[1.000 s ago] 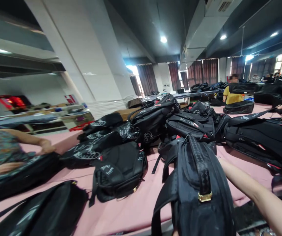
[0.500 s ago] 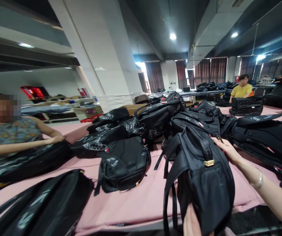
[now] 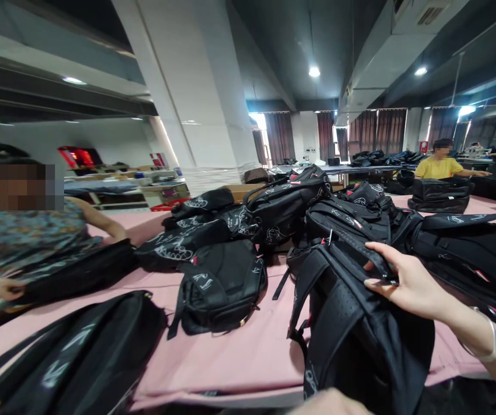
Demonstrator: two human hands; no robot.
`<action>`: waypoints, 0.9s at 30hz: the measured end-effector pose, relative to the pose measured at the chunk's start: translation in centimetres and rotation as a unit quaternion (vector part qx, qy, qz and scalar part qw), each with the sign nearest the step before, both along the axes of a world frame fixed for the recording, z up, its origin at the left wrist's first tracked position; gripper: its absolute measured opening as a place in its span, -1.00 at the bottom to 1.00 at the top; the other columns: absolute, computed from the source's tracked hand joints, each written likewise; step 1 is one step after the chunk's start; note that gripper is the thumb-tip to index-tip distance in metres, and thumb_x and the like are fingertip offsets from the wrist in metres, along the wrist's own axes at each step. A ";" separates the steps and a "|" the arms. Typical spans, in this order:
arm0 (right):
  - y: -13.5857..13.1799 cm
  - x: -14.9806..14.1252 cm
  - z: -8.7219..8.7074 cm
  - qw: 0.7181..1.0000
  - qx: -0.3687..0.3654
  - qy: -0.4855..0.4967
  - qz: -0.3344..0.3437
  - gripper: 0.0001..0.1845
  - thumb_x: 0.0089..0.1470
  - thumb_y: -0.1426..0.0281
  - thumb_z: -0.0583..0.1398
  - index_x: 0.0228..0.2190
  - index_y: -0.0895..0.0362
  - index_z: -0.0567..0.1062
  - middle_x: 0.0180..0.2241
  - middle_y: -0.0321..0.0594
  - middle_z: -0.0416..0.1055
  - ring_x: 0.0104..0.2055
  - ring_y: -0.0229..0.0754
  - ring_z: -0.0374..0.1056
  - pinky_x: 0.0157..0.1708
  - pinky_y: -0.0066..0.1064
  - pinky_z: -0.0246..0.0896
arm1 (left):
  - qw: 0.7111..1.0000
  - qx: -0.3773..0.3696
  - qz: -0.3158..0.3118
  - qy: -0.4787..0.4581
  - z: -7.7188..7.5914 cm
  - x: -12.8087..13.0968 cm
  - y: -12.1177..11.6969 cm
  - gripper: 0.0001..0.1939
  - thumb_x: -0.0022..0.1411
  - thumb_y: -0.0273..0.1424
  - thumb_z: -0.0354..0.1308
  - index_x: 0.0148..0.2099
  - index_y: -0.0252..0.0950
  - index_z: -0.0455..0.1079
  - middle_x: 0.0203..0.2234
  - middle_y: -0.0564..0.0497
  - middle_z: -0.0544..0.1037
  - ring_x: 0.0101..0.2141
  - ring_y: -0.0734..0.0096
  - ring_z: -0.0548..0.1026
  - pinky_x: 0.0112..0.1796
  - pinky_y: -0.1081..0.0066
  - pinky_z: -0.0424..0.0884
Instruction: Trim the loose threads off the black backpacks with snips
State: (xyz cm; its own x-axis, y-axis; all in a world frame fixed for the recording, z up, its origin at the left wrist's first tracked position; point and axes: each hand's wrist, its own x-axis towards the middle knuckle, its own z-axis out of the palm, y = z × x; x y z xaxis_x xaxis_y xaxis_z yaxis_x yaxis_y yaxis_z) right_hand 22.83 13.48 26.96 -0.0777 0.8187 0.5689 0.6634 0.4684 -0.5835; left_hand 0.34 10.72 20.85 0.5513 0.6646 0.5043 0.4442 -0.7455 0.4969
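A bag workshop, judging by black backpacks [image 3: 224, 282] crowding the pink worktable [image 3: 213, 363].

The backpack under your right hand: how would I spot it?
Find the pink table, then its near edge, right of the middle. There is a black backpack, straps facing left. Unlike its neighbours, it has the wearer's right hand on its handle.

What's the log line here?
right hand: holding handle of black backpack | left hand: bottom edge, blurred, grip unclear | nearby: bags on pink table
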 end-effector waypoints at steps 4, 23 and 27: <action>-2.0 -1.4 -1.4 0.998 0.023 0.034 0.048 -0.43 0.01 0.45 0.12 0.08 0.10 0.16 -0.30 -0.20 0.46 -0.35 -0.22 0.42 -0.35 -0.45 0.36 | 0.999 0.010 0.033 -0.034 6.2 -0.4 5.9 -0.67 0.24 -0.20 -0.09 -0.23 -0.28 0.40 -0.42 -0.01 0.50 -0.42 0.42 0.45 -0.42 0.42 0.36; 0.1 -1.1 -2.2 0.989 0.027 0.144 0.020 -0.74 0.09 0.24 0.09 -0.18 0.07 0.35 -0.29 -0.23 0.37 -0.29 -0.21 0.31 -0.33 -0.47 0.26 | 0.933 0.355 -0.025 -0.056 4.4 5.2 -0.5 -0.86 0.13 -0.44 0.06 -0.24 -0.33 0.39 -0.43 -0.08 0.52 -0.42 0.41 0.43 -0.40 0.43 0.38; 0.4 0.3 -0.9 0.995 -0.009 0.089 0.036 -0.73 0.06 0.22 0.12 -0.20 0.08 0.36 -0.43 -0.31 0.34 -0.44 -0.26 0.28 -0.47 -0.48 0.22 | 0.952 0.301 -0.038 -0.034 5.7 2.9 1.9 -0.82 0.15 -0.41 0.04 -0.19 -0.28 0.38 -0.32 -0.05 0.53 -0.25 0.37 0.43 -0.18 0.32 0.37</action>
